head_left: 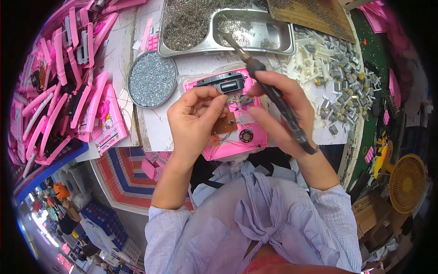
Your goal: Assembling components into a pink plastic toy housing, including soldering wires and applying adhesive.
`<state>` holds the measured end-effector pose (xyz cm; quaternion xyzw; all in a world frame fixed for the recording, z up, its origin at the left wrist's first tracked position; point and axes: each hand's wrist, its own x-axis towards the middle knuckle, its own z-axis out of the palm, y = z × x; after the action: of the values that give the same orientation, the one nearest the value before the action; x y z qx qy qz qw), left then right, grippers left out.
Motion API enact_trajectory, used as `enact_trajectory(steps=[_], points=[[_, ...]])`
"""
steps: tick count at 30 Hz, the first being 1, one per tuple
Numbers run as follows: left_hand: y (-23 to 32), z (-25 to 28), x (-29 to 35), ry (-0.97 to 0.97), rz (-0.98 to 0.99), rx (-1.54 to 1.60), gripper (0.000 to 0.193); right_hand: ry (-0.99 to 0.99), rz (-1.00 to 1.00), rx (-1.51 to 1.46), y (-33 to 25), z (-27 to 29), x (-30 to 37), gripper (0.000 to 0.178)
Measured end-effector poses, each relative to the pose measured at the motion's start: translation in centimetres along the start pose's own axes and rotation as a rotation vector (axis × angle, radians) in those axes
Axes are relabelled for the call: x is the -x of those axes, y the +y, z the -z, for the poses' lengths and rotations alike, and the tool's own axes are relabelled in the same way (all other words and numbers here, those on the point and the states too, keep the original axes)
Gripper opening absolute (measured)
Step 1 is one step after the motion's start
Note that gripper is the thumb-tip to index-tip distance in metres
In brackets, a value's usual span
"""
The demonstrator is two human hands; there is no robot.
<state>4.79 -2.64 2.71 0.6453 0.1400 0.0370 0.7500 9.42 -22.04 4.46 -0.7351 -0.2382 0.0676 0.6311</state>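
Note:
A pink plastic housing [255, 135] lies open in front of me. It holds a black plastic part [226, 84], a brown circuit board [222, 126], a round black speaker-like part [246, 135] and thin wires. My left hand [195, 114] is over the housing's left side, thumb and forefinger pinched together; what they hold is too small to make out. My right hand [288, 107] grips a black-handled screwdriver [284, 107] slanting up and left, its metal tip over the steel tray. The right fingertips hover near a small metal part, slightly blurred.
A steel tray [292, 40] of small springs stands at the back. A round dish [129, 84] of screws is to the left. Pink housings [98, 98] pile up far left. Small motors [340, 86] and white plastic pieces [306, 64] lie right. A yellow fan [407, 182] stands lower right.

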Motion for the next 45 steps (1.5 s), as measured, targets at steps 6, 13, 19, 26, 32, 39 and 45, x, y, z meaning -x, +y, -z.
enact_trajectory(steps=[6, 13, 19, 26, 32, 39, 45], points=[[-0.3, 1.2, -0.2, -0.07, 0.03, -0.032, 0.014, -0.033, 0.026, -0.069, 0.6, -2.8, -2.9, 0.054], [-0.4, 1.9, -0.4, -0.118, 0.038, -0.059, 0.011, 0.053, 0.056, -0.069, 1.3, -4.1, -3.2, 0.051], [-0.5, 1.9, -0.3, -0.081, -0.027, -0.131, 0.008, 0.04, 0.25, 0.205, 1.6, -3.7, -2.5, 0.045], [1.2, 1.9, -1.0, -0.096, -0.156, -0.591, 0.007, 0.039, 0.326, 0.445, 3.4, -4.2, 1.4, 0.048], [0.1, 0.9, -1.1, -0.025, -0.326, -0.761, 0.009, 0.077, 0.407, 0.358, 3.3, -0.8, 0.4, 0.043], [-0.9, 0.8, -0.8, 0.028, -0.311, -0.681, 0.008, 0.087, 0.445, 0.138, 3.3, 1.8, 0.9, 0.029], [-0.9, 0.8, -0.8, 0.036, -0.297, -0.66, 0.007, -0.039, 0.475, 0.213, 2.9, 2.0, 1.1, 0.029]])
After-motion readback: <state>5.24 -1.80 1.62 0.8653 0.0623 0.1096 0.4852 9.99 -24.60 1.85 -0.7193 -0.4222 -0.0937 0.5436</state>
